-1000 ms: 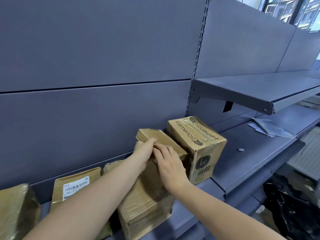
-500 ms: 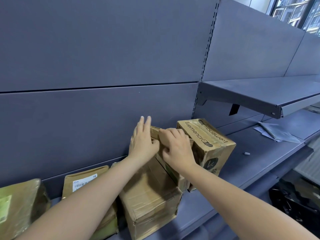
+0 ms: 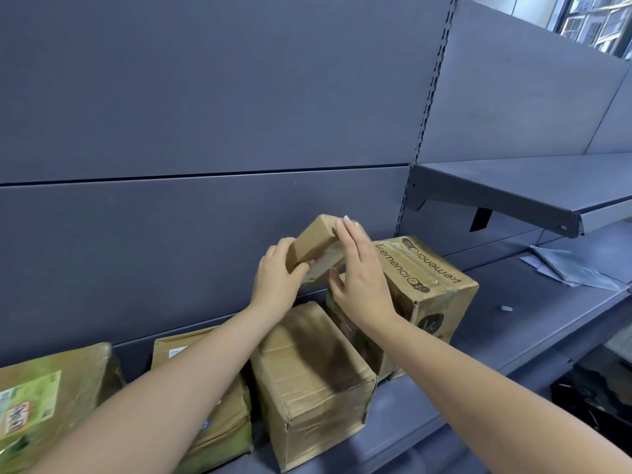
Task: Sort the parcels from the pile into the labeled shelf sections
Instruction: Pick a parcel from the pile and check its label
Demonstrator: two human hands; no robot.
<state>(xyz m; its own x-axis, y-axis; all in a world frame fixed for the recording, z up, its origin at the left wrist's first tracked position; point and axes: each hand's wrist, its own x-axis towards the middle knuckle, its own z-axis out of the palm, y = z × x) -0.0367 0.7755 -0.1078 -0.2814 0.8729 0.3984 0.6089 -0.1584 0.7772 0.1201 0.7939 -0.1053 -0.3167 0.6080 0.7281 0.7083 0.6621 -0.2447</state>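
Since a second ago you have lifted the small box (image 3: 316, 242) off the plain carton (image 3: 314, 378) at six o'clock and tilted it; placement looks unfinished. Your left hand (image 3: 277, 285) grips its near end, fingers curled. Your right hand (image 3: 360, 282) lies flat against its side, fingers straight. Printed carton (image 3: 431, 285) stands at three o'clock on the shelf (image 3: 533, 323).

Stockroom — grey metal shelving (image 3: 533, 186), taped cardboard parcels (image 3: 318, 378)

Grey plastic bags (image 3: 570, 268) lie on the lower shelf at right, with windows (image 3: 596, 18) above, top right.
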